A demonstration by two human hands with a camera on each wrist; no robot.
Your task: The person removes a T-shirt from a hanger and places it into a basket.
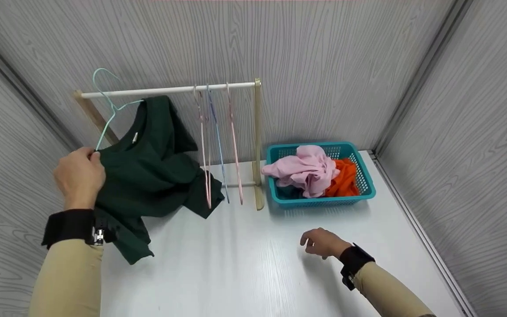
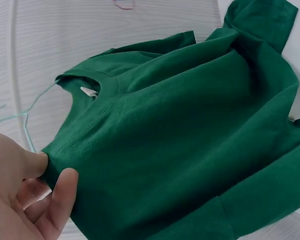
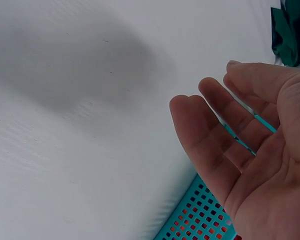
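My left hand (image 1: pixel 79 174) pinches the shoulder of a dark green shirt (image 1: pixel 148 171) together with the end of a mint-green hanger (image 1: pixel 113 107). The hanger sits inside the shirt's neckline, and its hook rises above the white rod (image 1: pixel 165 90) of the rack. In the left wrist view, the thumb and fingers (image 2: pixel 65 197) squeeze the fabric at the shoulder, and a white tag shows in the collar. My right hand (image 1: pixel 324 243) hovers over the white table, in front of the basket, its fingers loosely bent and holding nothing; its palm shows in the right wrist view.
Several thin hangers, among them a blue hanger (image 1: pixel 218 136) and a pink hanger (image 1: pixel 234 145), hang on the rod's right half. A teal basket (image 1: pixel 324 202) right of the rack holds a pink garment (image 1: pixel 308 169) and an orange garment (image 1: pixel 344 178). Grey wood-grain walls enclose the table (image 1: pixel 236 264).
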